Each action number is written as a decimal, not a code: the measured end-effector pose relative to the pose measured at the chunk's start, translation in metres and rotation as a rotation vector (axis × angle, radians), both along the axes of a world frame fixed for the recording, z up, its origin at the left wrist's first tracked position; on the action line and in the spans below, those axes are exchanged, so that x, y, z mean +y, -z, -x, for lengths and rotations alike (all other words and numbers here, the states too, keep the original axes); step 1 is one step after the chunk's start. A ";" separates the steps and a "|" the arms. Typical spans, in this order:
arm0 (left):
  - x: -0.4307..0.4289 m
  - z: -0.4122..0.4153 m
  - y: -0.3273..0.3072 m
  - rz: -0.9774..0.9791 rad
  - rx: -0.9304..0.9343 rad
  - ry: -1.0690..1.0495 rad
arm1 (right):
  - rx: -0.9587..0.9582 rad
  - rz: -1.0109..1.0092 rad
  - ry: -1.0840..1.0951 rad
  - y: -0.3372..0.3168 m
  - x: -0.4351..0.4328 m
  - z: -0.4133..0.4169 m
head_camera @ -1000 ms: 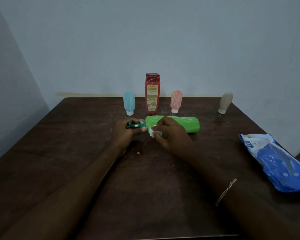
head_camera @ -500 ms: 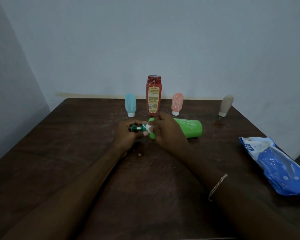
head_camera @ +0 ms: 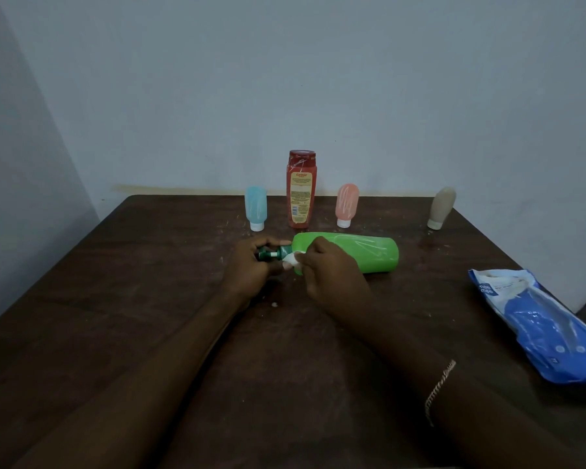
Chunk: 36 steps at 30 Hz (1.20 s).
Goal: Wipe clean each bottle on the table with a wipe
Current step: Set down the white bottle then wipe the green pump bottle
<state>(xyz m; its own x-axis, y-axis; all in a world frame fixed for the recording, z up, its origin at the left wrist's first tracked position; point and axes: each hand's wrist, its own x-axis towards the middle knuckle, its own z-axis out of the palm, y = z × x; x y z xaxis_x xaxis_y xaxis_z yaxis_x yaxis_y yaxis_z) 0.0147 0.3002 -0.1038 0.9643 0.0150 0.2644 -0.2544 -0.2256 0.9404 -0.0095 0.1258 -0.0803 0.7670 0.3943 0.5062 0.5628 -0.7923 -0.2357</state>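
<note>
A large green pump bottle (head_camera: 356,253) lies on its side in the middle of the dark wooden table (head_camera: 122,299), pump end to the left. My left hand (head_camera: 251,270) grips its dark green pump head. A small white wipe (head_camera: 291,260) is pinched in my right hand (head_camera: 332,274) and pressed against the bottle's neck. Behind stand a red bottle (head_camera: 301,191), a blue tube (head_camera: 256,208), a pink tube (head_camera: 346,204) and a beige tube (head_camera: 441,208), each tube resting on its white cap.
A blue and white wipes pack (head_camera: 542,323) lies at the table's right edge. Small white crumbs dot the wood near my hands. Pale walls close the space behind and to the left.
My right hand slid the wipe left from the bottle's shoulder to the neck beside the pump. The left hand kept its grip on the pump head.
</note>
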 end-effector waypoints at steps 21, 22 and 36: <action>0.003 -0.002 0.005 0.040 0.006 0.019 | -0.016 -0.129 0.017 -0.008 -0.007 -0.011; 0.002 -0.002 0.005 0.045 0.011 0.016 | -0.016 -0.113 0.005 -0.003 -0.013 -0.007; 0.002 -0.002 0.005 0.066 0.011 0.016 | -0.017 -0.169 0.021 0.003 -0.022 -0.009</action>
<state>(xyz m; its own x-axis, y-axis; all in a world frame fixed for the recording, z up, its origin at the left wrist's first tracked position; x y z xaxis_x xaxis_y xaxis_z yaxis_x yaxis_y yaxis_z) 0.0170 0.3026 -0.1085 0.9675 0.0168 0.2523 -0.2466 -0.1587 0.9560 -0.0001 0.1036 -0.0832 0.7650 0.2869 0.5766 0.5518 -0.7537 -0.3572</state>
